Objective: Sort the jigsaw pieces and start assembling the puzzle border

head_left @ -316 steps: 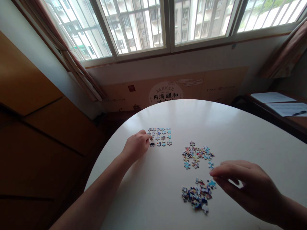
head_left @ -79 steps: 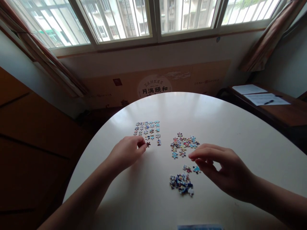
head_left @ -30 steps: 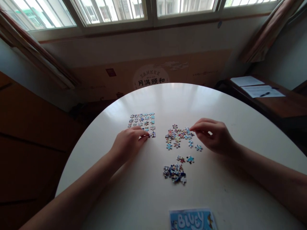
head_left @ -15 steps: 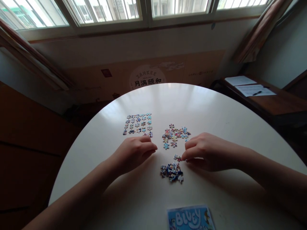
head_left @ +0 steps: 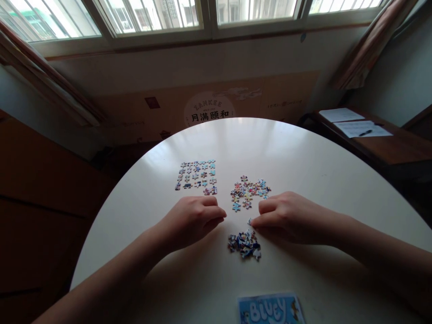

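Observation:
My left hand hovers over the white table, just below a grid of jigsaw puzzle pieces. Its fingers are drawn together and nothing shows between the tips. On the right, my right hand is closed, with its fingertips on a small puzzle piece, which they partly hide. Directly below that piece lies a heap of dark blue and white puzzle pieces. Above it, a looser spread of multicoloured puzzle pieces reaches almost to my right knuckles.
The round white table has a blue card or booklet reading "Bluey" at its near side. Beyond its right edge stands a brown side table with papers and a pen. Windows and a printed cardboard panel are behind.
My right hand has shifted slightly left along the top of the blue-and-white heap, covering more of the small pieces there. My left hand has moved slightly right and down.

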A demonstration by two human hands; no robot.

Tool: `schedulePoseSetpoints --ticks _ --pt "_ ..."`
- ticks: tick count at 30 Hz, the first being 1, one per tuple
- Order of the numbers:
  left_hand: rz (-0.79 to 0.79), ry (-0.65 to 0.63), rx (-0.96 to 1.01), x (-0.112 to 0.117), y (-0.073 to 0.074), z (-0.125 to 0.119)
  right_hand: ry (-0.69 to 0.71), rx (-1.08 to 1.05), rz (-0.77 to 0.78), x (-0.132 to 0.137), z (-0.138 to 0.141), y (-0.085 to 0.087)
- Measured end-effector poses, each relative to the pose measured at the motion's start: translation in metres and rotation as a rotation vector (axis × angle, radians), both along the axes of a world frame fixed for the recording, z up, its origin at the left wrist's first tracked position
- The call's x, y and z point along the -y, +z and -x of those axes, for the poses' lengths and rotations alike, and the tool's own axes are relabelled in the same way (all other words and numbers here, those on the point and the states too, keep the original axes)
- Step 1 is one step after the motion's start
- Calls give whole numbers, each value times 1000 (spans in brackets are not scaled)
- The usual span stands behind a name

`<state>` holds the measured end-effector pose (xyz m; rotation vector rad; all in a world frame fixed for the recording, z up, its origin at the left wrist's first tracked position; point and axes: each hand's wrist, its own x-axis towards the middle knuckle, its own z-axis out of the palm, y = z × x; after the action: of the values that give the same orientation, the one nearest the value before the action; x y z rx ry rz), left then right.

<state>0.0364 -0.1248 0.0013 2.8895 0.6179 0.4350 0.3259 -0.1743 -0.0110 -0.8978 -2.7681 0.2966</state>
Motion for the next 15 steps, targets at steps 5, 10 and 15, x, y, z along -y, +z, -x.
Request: schedulePoseSetpoints --ticks 5,10,15 --pt "-31 -11 -61 10 -1 -4 -25 17 -31 -1 0 -3" --pt "-84 -15 -137 16 -6 -10 -20 -18 -217 3 5 -10" --pt "-63 15 -242 19 -5 -10 -46 -191 -313 4 4 -7"
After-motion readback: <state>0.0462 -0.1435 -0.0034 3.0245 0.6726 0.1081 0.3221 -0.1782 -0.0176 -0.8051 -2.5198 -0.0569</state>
